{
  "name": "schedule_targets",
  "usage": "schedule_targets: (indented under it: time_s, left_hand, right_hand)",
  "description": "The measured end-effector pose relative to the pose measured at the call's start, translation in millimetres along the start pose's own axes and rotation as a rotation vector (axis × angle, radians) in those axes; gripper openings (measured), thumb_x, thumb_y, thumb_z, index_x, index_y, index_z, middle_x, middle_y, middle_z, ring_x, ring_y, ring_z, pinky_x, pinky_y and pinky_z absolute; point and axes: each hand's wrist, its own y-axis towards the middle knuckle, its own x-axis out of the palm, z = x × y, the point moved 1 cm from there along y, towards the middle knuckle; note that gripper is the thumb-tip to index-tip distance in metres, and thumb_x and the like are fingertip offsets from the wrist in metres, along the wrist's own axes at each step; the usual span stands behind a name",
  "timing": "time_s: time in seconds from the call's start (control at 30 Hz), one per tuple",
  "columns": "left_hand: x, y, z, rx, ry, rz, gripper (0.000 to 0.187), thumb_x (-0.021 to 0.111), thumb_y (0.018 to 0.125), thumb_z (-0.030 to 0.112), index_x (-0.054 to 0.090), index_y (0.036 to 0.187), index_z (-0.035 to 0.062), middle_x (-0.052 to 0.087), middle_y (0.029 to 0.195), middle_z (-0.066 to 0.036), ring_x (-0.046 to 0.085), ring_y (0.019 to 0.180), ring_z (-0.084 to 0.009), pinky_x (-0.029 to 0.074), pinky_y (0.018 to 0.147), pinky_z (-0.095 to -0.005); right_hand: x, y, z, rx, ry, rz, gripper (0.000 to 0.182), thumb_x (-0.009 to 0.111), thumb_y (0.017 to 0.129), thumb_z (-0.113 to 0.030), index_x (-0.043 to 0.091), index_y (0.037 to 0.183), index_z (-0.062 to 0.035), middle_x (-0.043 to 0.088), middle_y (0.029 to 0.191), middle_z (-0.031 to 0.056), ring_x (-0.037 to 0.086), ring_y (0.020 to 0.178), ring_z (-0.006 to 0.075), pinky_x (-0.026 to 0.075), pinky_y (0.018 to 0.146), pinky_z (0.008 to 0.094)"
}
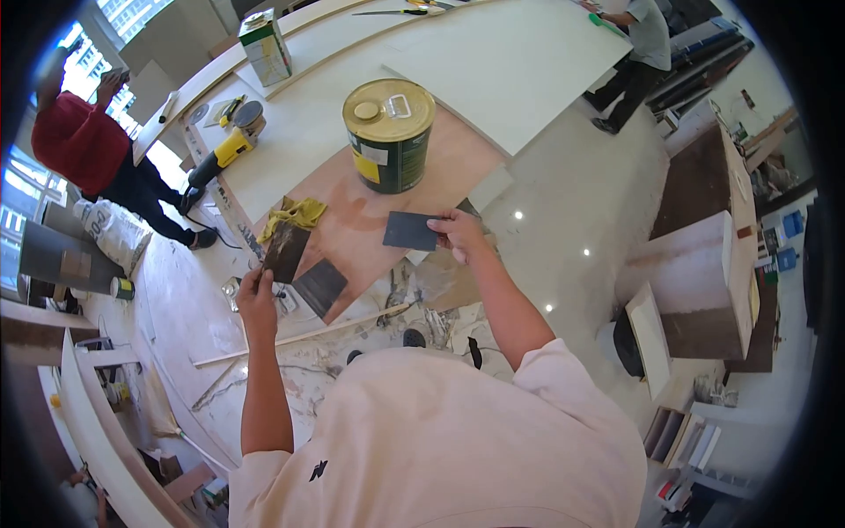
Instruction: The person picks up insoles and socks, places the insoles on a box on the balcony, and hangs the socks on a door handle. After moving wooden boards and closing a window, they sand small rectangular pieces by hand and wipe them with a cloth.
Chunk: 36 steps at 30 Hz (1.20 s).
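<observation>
My left hand is closed on the lower edge of a dark brown, scuffed sheet of sandpaper. My right hand pinches the right end of a smooth dark grey sheet of sandpaper between thumb and fingers. Another dark sheet lies at the near corner of the brown board, close to my left hand. A crumpled yellow cloth rests just beyond the left-hand sheet. Past my hands, a large green can with a gold lid stands upright on the board.
A yellow and black power sander and a green-white tin are on the pale worktop. One person in red stands at left; another in grey is at the far right. A wood strip lies below the board.
</observation>
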Motion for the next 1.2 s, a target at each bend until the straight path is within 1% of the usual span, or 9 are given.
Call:
schedule_targets:
  time_s: [0.17, 0.27, 0.47, 0.57, 0.67, 0.8, 0.97, 1.07, 1.2]
  left_hand:
    - [-21, -37, 0, -0.167, -0.278, 0.071, 0.018, 0.067, 0.090, 0.012, 0.064, 0.104, 0.0006, 0.064, 0.087, -0.002, 0.056, 0.071, -0.0068, 0.046, 0.063, -0.0211]
    - [-28, -49, 3, -0.161, -0.379, 0.108, 0.018, 0.067, 0.090, 0.012, 0.063, 0.104, 0.0006, 0.065, 0.087, -0.002, 0.056, 0.069, -0.0075, 0.048, 0.063, -0.0217]
    - [-45, -71, -10, -0.299, -0.481, 0.124, 0.021, 0.067, 0.090, 0.013, 0.062, 0.105, -0.0005, 0.063, 0.087, -0.002, 0.057, 0.073, -0.0083, 0.049, 0.065, -0.0230]
    - [-37, -66, -13, -0.308, -0.491, 0.184, 0.020, 0.067, 0.090, 0.012, 0.062, 0.105, 0.0002, 0.062, 0.086, -0.002, 0.057, 0.073, -0.0087, 0.049, 0.065, -0.0228]
    - [-6, -68, -9, -0.159, -0.243, 0.225, 0.015, 0.067, 0.089, 0.010, 0.063, 0.102, 0.0016, 0.062, 0.086, -0.001, 0.060, 0.078, -0.0102, 0.050, 0.066, -0.0247]
    - [52, -92, 15, 0.396, 0.165, -0.043, 0.017, 0.067, 0.083, 0.002, 0.063, 0.099, -0.0005, 0.065, 0.091, -0.012, 0.064, 0.082, -0.0260, 0.052, 0.071, -0.0333]
    - [65, -105, 9, 0.450, 0.208, -0.306, 0.031, 0.071, 0.080, 0.003, 0.062, 0.110, 0.0004, 0.063, 0.106, -0.014, 0.064, 0.088, -0.0324, 0.053, 0.076, -0.0360]
    - [50, -102, 7, 0.610, 0.231, -0.284, 0.031, 0.071, 0.081, 0.006, 0.061, 0.110, 0.0020, 0.063, 0.103, -0.012, 0.064, 0.086, -0.0282, 0.054, 0.073, -0.0347]
    - [24, -84, -63, -0.055, 0.025, -0.031, 0.029, 0.073, 0.083, 0.012, 0.060, 0.105, -0.0004, 0.061, 0.097, -0.011, 0.063, 0.083, -0.0191, 0.054, 0.066, -0.0317]
  right_hand:
    - [26, 36, -14, -0.198, -0.610, 0.028, 0.029, 0.072, 0.081, -0.011, 0.063, 0.106, -0.0004, 0.065, 0.102, 0.0096, 0.066, 0.090, 0.0238, 0.054, 0.078, 0.0366]
    - [33, 22, -26, -0.768, -1.157, 0.321, 0.037, 0.074, 0.078, -0.016, 0.063, 0.110, 0.0002, 0.062, 0.114, 0.0153, 0.063, 0.101, 0.0331, 0.051, 0.085, 0.0403]
    - [32, 0, 6, -0.961, -1.434, -0.057, 0.039, 0.072, 0.078, -0.023, 0.064, 0.110, -0.0020, 0.058, 0.121, 0.0159, 0.058, 0.106, 0.0377, 0.049, 0.090, 0.0441]
    - [40, 2, 11, -0.890, -1.268, 0.076, 0.037, 0.072, 0.080, -0.024, 0.065, 0.110, -0.0027, 0.059, 0.120, 0.0158, 0.062, 0.101, 0.0309, 0.050, 0.087, 0.0398]
    - [75, -32, 21, -0.498, -0.815, -0.154, 0.048, 0.071, 0.085, -0.028, 0.059, 0.125, -0.0044, 0.060, 0.117, 0.0104, 0.062, 0.093, 0.0199, 0.050, 0.084, 0.0328]
    - [140, -100, 44, -0.118, -0.168, -0.374, 0.064, 0.067, 0.090, -0.026, 0.039, 0.144, -0.0071, 0.057, 0.120, 0.0029, 0.058, 0.089, 0.0099, 0.049, 0.081, 0.0272]
    - [158, -98, 68, -0.059, 0.075, -0.379, 0.064, 0.062, 0.091, -0.017, 0.034, 0.148, -0.0099, 0.052, 0.129, 0.0021, 0.055, 0.090, 0.0060, 0.049, 0.079, 0.0266]
    - [163, -90, 72, -0.170, -0.161, -0.333, 0.060, 0.063, 0.089, -0.017, 0.041, 0.145, -0.0107, 0.050, 0.134, 0.0071, 0.059, 0.095, 0.0136, 0.049, 0.082, 0.0295]
    - [186, -88, 81, -0.804, -1.266, -0.124, 0.060, 0.068, 0.084, -0.030, 0.050, 0.138, -0.0102, 0.044, 0.141, 0.0149, 0.052, 0.117, 0.0287, 0.042, 0.096, 0.0443]
